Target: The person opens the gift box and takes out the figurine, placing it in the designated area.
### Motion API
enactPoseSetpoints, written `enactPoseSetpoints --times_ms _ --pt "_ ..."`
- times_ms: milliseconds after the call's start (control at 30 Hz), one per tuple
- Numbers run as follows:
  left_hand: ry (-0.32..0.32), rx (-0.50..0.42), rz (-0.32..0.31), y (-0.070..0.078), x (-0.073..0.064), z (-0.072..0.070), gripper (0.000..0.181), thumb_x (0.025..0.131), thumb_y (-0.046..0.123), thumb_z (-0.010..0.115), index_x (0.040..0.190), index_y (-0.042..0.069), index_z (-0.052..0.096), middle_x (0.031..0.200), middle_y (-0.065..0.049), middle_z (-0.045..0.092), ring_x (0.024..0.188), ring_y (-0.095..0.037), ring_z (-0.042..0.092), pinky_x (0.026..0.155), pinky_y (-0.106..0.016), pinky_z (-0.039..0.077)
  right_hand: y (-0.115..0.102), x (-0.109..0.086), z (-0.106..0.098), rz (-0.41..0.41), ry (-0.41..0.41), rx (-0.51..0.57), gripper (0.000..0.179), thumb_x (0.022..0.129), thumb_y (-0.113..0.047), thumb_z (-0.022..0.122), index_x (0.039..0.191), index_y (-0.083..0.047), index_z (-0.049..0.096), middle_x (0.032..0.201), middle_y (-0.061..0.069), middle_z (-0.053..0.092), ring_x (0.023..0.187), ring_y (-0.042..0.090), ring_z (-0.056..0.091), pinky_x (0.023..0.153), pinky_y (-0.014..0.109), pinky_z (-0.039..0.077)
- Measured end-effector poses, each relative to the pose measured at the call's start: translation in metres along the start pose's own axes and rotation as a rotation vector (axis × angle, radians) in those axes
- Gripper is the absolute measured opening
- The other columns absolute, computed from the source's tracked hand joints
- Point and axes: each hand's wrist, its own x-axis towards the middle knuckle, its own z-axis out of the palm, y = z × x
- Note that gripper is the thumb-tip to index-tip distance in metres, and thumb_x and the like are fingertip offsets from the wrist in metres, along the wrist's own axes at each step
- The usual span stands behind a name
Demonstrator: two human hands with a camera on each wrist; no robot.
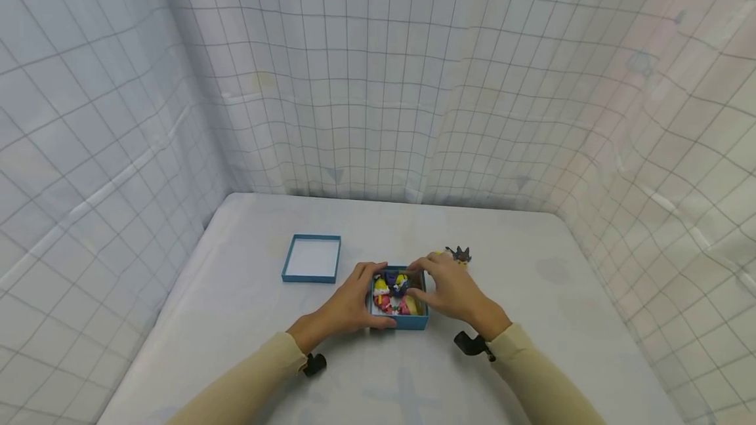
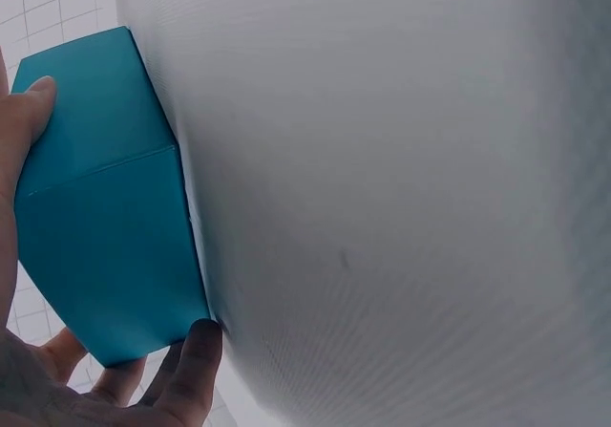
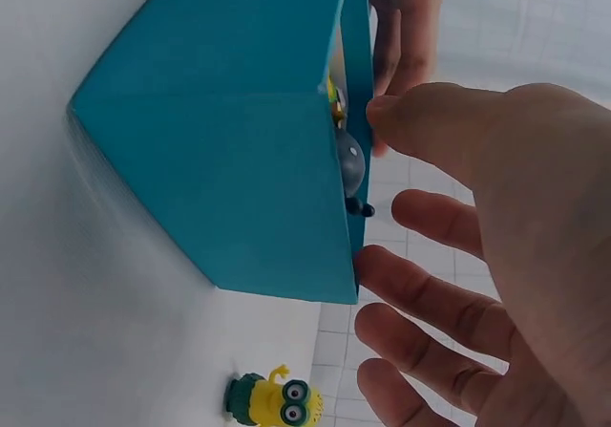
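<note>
The left hand (image 1: 351, 297) spans the blue box (image 1: 411, 323) from its left — thumb along the near wall, fingers bent round the far side — and has a firm grip on it. Over the box's right side, the right hand (image 1: 451, 287) is partly open, thumb and fingers well apart with nothing seen between them; whether its fingertips touch the rim is hard to tell. Colourful figurines (image 1: 382, 286) lie inside, between the hands. A dark spiky figure (image 1: 459, 253) stands just beyond the right hand — a shallow tray (image 1: 313, 258) lies beyond the left.
</note>
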Motion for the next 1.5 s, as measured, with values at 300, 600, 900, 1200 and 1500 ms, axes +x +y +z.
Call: enactPoseSetpoints --times_ms 300,600,900,1200,1500 --pt "0.0 -0.003 -0.009 0.001 -0.001 0.0 0.122 0.088 0.048 0.105 0.181 0.012 0.035 0.175 -0.019 0.044 0.152 -0.037 0.058 0.131 -0.065 0.052 0.0 0.002 0.007 -0.041 -0.014 -0.069 0.048 0.102 -0.048 0.092 0.136 -0.016 0.082 0.12 0.003 0.08 0.111 0.024 0.073 0.096 0.048 0.065" --pt "0.009 0.0 -0.007 0.001 -0.001 0.001 0.122 0.088 0.049 0.105 0.181 0.012 0.035 0.174 -0.018 0.044 0.152 -0.037 0.059 0.13 -0.064 0.053 -0.001 0.006 0.009 -0.072 -0.001 -0.132 0.05 0.1 -0.053 0.092 0.133 -0.017 0.083 0.115 0.002 0.081 0.099 0.022 0.073 0.083 0.041 0.062" --pt "0.001 -0.006 -0.012 0.001 -0.001 0.002 0.122 0.088 0.049 0.105 0.182 0.013 0.035 0.174 -0.018 0.044 0.152 -0.036 0.058 0.13 -0.064 0.053 0.0 0.009 0.015 -0.059 -0.017 -0.136 0.043 0.101 -0.049 0.092 0.128 -0.017 0.086 0.107 -0.001 0.08 0.089 0.015 0.071 0.075 0.03 0.055" --pt "0.005 -0.009 -0.009 0.001 0.0 0.002 0.122 0.088 0.05 0.104 0.182 0.014 0.035 0.173 -0.018 0.045 0.151 -0.035 0.059 0.13 -0.063 0.053 -0.002 0.012 0.016 -0.025 -0.042 -0.107 0.038 0.102 -0.045 0.092 0.127 -0.017 0.087 0.106 -0.001 0.079 0.089 0.014 0.069 0.075 0.03 0.055" --pt "0.013 -0.01 0.0 -0.002 -0.001 0.003 0.122 0.088 0.049 0.105 0.181 0.013 0.035 0.173 -0.018 0.045 0.152 -0.036 0.059 0.129 -0.064 0.053 -0.004 0.012 0.017 -0.021 -0.035 -0.091 0.03 0.103 -0.039 0.093 0.123 -0.017 0.087 0.107 0.0 0.081 0.09 0.015 0.072 0.076 0.03 0.057"
